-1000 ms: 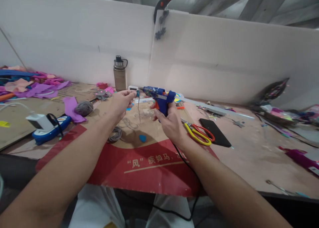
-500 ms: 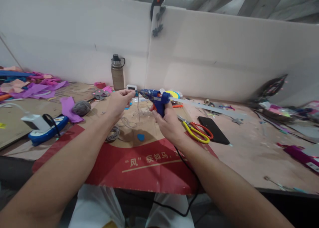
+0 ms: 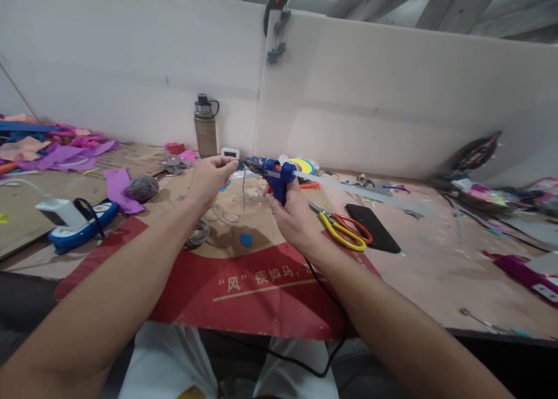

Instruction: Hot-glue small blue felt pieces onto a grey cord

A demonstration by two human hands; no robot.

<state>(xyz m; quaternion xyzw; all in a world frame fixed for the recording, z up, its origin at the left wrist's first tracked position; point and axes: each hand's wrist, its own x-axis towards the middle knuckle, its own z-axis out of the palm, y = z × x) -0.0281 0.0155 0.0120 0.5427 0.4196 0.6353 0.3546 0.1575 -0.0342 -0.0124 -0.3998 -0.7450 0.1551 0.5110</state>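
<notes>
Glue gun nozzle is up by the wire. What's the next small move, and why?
Probably a light squeeze of the trigger for one small dab. The blue hot glue gun in the right hand points its nozzle close to the top of the thin grey wire, which the left hand pinches there. The wire hangs free above the red and brown cardboard sheet.

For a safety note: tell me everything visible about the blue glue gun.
The glue gun is small, blue plastic, its barrel speckled, an orange trigger partly showing. The right hand grips its handle, holding it above the table, roughly level, nozzle pointing left, close to the thin wire pinched in the left hand. A black cord trails from it over the table's edge.
</notes>
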